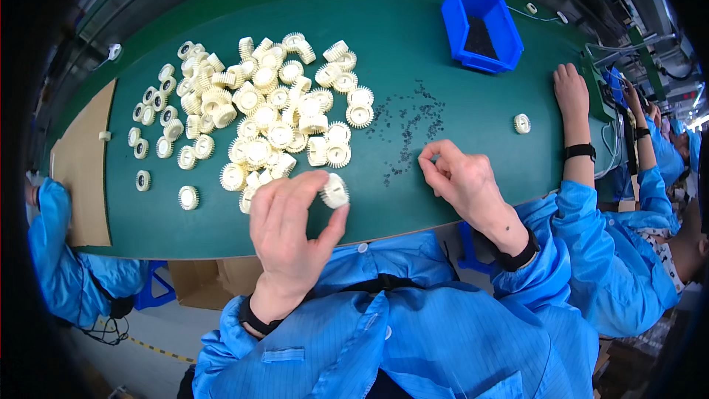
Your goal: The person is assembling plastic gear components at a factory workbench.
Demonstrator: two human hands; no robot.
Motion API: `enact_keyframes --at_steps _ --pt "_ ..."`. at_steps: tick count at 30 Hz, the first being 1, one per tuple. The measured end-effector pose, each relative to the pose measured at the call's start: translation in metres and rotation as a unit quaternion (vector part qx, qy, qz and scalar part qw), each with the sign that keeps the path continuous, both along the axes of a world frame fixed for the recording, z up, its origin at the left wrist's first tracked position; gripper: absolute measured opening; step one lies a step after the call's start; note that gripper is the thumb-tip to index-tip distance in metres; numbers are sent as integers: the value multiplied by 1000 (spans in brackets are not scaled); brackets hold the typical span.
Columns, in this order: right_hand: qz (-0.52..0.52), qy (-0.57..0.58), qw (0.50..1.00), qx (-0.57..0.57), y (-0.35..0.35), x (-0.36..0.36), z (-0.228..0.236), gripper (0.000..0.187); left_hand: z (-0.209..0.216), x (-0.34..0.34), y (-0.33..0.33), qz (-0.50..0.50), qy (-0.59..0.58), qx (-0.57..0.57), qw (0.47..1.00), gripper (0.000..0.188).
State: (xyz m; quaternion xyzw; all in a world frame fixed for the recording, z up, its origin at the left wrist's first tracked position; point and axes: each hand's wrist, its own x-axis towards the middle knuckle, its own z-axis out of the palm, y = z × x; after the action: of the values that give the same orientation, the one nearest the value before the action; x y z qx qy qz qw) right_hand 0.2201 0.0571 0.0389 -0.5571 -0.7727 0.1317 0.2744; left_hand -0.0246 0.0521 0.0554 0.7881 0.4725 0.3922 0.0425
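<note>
Smock (461,318) | left fingers (303,189) pinch gear (336,191) | right fingers (437,152) curled, hold unclear | bits (428,110), bin (484,62) ahead

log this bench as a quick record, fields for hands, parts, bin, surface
left hand: holds cream toothed wheel between thumb and fingers
right hand: fingers curled near small black parts; whether holding one, unclear
wheel pile: cream, left of black parts
blue bin: far right, dark contents
surface: green table, cardboard sheet at left
</note>
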Motion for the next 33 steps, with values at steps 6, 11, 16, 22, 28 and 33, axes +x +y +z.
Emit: enact_keyframes --at_steps 6,11,16,22,28,33 --pt "-75 175 964 -185 -3 -1 16 7 -1 16 -6 -125 -218 -269 930 42" --pt "-94 391 852 -336 -3 3 18 14 -11 29 2 -202 -358 -454 791 34" --pt "-52 424 822 -376 -12 -11 25 15 -17 34 3 -207 -387 -501 746 35" --pt "-34 311 884 -348 -20 -25 32 13 -20 34 3 -214 -409 -484 744 36" --pt "-20 292 901 -321 -20 -25 29 14 -20 34 3 -216 -410 -479 745 35" --pt "-14 288 905 -314 -19 -27 30 14 -19 33 3 -213 -398 -478 753 35"
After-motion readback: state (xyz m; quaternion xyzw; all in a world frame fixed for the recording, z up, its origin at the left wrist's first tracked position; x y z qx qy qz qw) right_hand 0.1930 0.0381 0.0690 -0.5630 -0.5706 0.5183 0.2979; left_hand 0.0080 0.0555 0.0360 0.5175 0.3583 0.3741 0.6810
